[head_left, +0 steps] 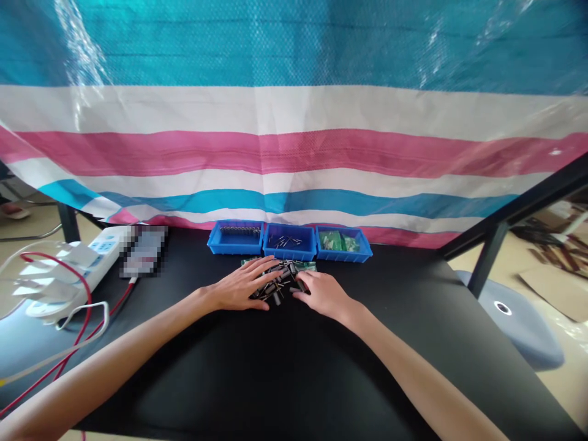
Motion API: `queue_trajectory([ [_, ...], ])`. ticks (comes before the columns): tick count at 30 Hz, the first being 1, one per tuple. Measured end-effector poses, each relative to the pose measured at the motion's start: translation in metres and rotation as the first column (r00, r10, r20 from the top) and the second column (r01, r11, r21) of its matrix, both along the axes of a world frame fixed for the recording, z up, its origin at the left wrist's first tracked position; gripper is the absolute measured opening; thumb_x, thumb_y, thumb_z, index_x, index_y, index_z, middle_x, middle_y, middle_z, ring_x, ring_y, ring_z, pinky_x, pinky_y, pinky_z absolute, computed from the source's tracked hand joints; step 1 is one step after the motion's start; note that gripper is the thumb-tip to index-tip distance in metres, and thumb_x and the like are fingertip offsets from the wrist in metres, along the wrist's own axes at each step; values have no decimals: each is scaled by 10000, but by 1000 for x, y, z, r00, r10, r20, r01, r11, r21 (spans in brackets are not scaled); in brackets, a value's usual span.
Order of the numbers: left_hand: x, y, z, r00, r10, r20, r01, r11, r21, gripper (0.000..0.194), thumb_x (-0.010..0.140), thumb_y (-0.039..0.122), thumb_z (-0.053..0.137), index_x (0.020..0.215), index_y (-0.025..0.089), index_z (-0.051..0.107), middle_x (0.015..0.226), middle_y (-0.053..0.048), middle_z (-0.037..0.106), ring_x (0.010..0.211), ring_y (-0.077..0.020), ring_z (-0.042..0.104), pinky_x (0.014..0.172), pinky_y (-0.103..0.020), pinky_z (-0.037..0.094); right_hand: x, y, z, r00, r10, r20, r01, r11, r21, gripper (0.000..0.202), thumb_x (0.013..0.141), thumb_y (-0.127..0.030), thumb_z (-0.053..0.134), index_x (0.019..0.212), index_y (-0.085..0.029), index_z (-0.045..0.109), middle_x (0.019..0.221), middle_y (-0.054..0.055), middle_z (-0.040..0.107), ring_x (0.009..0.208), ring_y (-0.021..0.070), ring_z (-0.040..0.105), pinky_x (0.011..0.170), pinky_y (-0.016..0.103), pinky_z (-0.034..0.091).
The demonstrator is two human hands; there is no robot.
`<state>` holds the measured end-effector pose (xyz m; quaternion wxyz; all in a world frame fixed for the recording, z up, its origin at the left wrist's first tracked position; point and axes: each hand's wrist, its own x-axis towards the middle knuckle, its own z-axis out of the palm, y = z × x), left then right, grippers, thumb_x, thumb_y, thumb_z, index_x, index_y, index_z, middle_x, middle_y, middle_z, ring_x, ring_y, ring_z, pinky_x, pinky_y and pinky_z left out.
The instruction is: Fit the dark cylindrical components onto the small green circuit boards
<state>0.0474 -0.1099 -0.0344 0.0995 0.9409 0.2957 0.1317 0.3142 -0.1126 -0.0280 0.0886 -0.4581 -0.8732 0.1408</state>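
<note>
- Far left: white power strip on the black table; red and white wires loop beside it. A blurred patch sits just right of the strip.
- Left hand: flat, palm down, fingers spread and loose, gripping nothing. Fingertips lie on the left edge of the parts pile.
- Centre: pile of small dark cylinders on the table, between the two hands, lying partly over green boards. Pile sits just in front of the trays.
- Right hand: palm down, fingers slightly curled, touching the right edge of the pile. Cannot tell whether it pinches a part.
- Behind the pile, three blue trays in a row, touching: left tray holds a row of dark parts, middle tray loose small parts, right tray green pieces.
- Backdrop: striped tarp.
- Far right: grey stool on the floor, off the table.
</note>
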Motion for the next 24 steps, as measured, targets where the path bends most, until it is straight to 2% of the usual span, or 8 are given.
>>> queue_trajectory([
  [4,4,-1,-12,999,-27,-16,27,1000,-16,823,864,570,527,1514,239,146,1574,-111,203,1464,-296,153,1194,-467,182,-2,1,-1,999,3,-42,-1,999,49,70,845,-234,642,909,-206,646,811,36,681,729,182,649,649,255,422],
  [9,14,-4,-15,999,42,-10,-42,999,12,760,903,541,478,1514,241,141,1579,-95,191,1465,-292,142,1196,-465,181,-2,2,-5,997,-20,-74,26,997,76,71,842,-180,589,866,-197,654,790,36,669,693,169,628,636,252,430],
  [12,20,-7,-17,996,87,-19,-87,996,26,746,914,544,450,1515,227,143,1582,-107,177,1465,-301,141,1190,-474,191,-5,1,-4,967,-69,-246,95,991,99,139,843,-157,550,903,-189,672,819,48,683,689,169,630,668,266,469],
  [15,24,-9,-18,994,107,-16,-106,994,31,739,916,542,444,1513,213,157,1574,-123,202,1459,-309,169,1178,-477,213,-10,0,-3,832,-116,-543,191,978,84,185,899,-204,504,970,-189,674,896,61,696,730,168,648,707,272,505],
  [17,27,-10,-17,989,145,25,-146,988,44,718,908,537,468,1499,218,214,1546,-133,276,1434,-321,239,1151,-493,252,-16,0,-4,703,-179,-689,240,971,-8,194,926,-267,496,978,-192,667,875,53,697,695,160,654,673,265,521],
  [19,31,-9,-14,971,213,110,-220,974,60,626,908,503,494,1447,225,340,1474,-137,398,1364,-321,361,1094,-490,322,-22,0,-6,577,-256,-775,260,958,-123,197,928,-320,512,984,-190,649,813,37,688,647,155,656,648,263,535],
  [21,37,-7,-10,934,282,218,-302,951,65,470,920,439,505,1335,218,482,1343,-128,531,1235,-289,492,1007,-447,393,-27,1,-11,475,-299,-828,277,943,-181,194,915,-351,541,956,-184,632,812,37,679,670,162,663,655,265,545],
  [24,47,1,-6,867,332,371,-378,924,56,280,932,355,514,1148,197,599,1128,-89,649,1042,-226,583,903,-379,429,-29,1,-17,430,-306,-849,298,936,-187,192,886,-368,588,916,-184,634,811,38,677,687,167,655,660,270,547],
])
